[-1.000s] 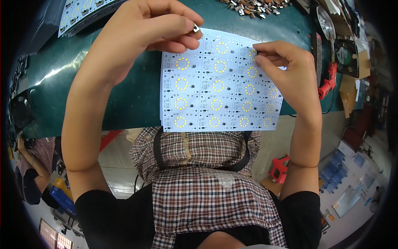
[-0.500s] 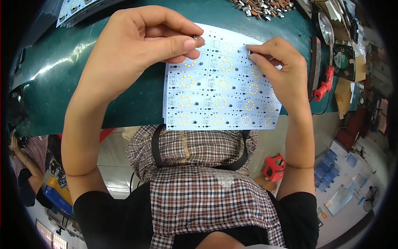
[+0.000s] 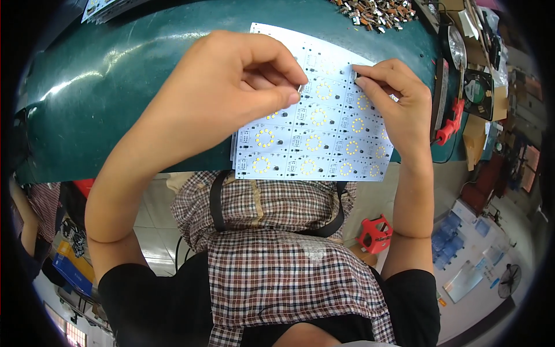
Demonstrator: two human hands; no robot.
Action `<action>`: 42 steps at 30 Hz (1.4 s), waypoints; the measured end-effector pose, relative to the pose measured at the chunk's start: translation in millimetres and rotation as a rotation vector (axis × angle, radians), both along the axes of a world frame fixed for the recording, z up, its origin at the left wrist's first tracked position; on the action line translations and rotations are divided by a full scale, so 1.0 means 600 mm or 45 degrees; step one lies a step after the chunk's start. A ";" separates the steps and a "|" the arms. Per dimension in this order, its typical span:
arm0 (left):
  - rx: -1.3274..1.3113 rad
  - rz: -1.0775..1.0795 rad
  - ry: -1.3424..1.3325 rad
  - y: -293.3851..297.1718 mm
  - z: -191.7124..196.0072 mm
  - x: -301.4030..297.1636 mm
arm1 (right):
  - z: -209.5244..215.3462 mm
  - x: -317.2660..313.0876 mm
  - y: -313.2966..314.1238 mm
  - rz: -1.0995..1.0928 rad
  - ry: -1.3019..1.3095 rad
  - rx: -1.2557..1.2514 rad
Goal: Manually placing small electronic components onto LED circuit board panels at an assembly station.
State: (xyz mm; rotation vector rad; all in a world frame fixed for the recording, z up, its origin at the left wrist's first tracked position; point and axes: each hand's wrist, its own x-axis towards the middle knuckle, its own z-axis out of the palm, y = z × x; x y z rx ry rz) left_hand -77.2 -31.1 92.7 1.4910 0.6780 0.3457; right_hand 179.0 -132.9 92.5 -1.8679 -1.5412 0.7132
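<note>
A white printed circuit board panel (image 3: 318, 139), with rings of yellow LEDs and small black components, lies at the table's front edge on at least one other sheet. Over its left middle, my left hand (image 3: 231, 92) is closed, pinching a small silvery metal part (image 3: 301, 88) between thumb and index finger. My right hand (image 3: 400, 95) is closed at the panel's upper right. Its thumb and index fingertips grip a similar small metal part (image 3: 355, 76) at the board's surface. The fingers hide most of both parts.
A loose pile of small metal-and-brown parts (image 3: 378, 13) lies on the green table (image 3: 115, 115) at the back. Stacked boards (image 3: 107, 8) stand at the back left. A red-handled tool (image 3: 451, 124) and a black fan (image 3: 478, 92) are on the right.
My left hand has moved right and nearer, from the panel's upper left edge to over its printed sections. My right hand has shifted slightly right, still pinching at the board.
</note>
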 end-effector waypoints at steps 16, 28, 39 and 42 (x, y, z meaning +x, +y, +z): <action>0.161 -0.016 0.065 -0.015 -0.014 0.006 | 0.000 0.000 -0.003 0.011 -0.121 0.049; 0.171 -0.004 0.044 -0.018 -0.015 0.006 | 0.010 -0.009 -0.003 0.149 -0.480 0.211; 0.148 -0.036 0.061 -0.015 -0.010 0.005 | 0.006 0.002 0.002 0.111 -0.246 0.100; 0.134 -0.033 0.056 -0.013 -0.011 0.005 | 0.006 0.003 0.002 0.098 -0.238 0.086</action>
